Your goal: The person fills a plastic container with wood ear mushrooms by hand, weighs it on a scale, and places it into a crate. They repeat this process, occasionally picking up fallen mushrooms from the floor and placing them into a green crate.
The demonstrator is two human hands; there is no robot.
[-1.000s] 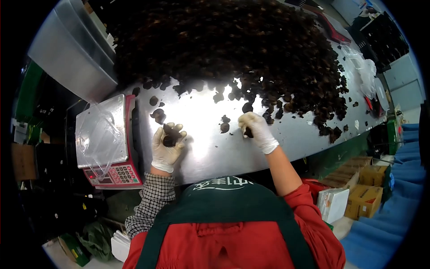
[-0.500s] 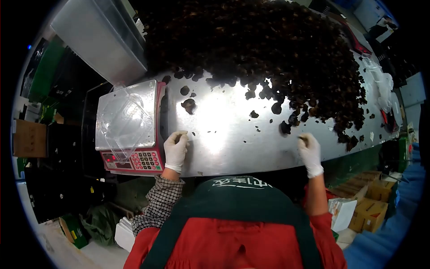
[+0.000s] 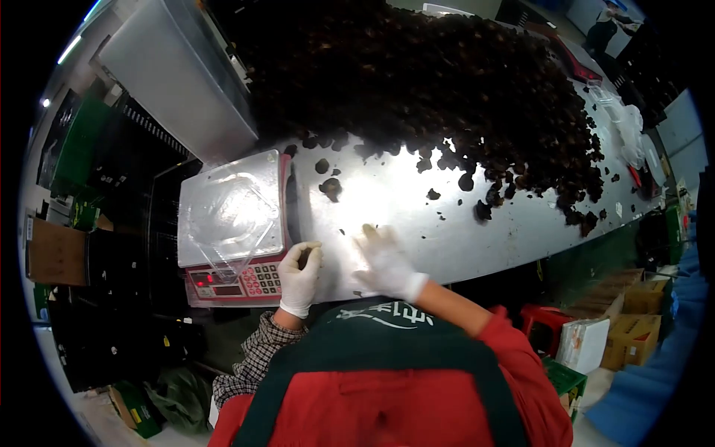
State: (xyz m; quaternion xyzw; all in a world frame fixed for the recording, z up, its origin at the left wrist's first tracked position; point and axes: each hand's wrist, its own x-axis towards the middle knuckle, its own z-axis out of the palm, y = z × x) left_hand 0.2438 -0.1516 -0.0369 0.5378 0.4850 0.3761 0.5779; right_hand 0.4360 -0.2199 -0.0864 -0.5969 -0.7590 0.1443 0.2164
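Observation:
Beside the front right corner of the digital scale (image 3: 262, 279), my left hand (image 3: 300, 281), in a white glove, has its fingers curled in. A dark patch shows between thumb and fingers, but I cannot make out what it is. My right hand (image 3: 389, 264), gloved too and smeared by motion, is low over the metal table (image 3: 477, 246) with fingers spread. Small dark crumbs (image 3: 342, 232) lie near it. A clear plastic tray (image 3: 242, 201) sits on the scale's plate. Loose dark brown pieces (image 3: 330, 189), resembling dried fungus, lie further in.
A big heap of the same dark pieces (image 3: 439, 89) covers the table's far side. Behind the scale stands a tall grey bin (image 3: 179, 82). Clear plastic packaging (image 3: 629, 130) lies at the right edge. Cardboard boxes (image 3: 633, 339) and a red stool (image 3: 542, 324) are below, right.
My right hand has swung left across the table toward my left hand, its fingers spreading. My left hand stays curled by the scale. The whole view has shifted slightly.

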